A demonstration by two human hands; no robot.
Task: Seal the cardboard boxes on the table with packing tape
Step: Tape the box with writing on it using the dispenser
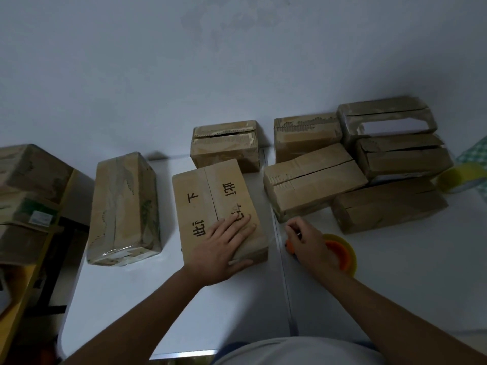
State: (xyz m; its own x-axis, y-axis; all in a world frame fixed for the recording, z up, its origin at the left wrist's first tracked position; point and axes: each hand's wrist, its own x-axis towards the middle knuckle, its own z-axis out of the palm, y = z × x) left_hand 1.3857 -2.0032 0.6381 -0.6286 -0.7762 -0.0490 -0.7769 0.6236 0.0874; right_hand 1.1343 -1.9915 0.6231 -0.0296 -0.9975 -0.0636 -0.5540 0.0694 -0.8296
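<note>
While the left hand (226, 245) lies flat with straight fingers on the near right part of a cardboard box (218, 209) marked with black characters, its thumb down the box's near side, the right hand (308, 242) sits just to the right of that box on the white table (184, 299). The right hand's fingers are curled around a roll of packing tape (340, 252) with an orange core, which rests under and to the right of the palm. The marked box lies in the middle of the table, its centre seam running away from the person. A box wrapped in clear tape (123, 209) lies to its left, apart from it. Behind and to the right sits a cluster of six more boxes (313, 180), some touching. A second, yellowish tape roll (459, 179) lies at the far right edge.
</note>
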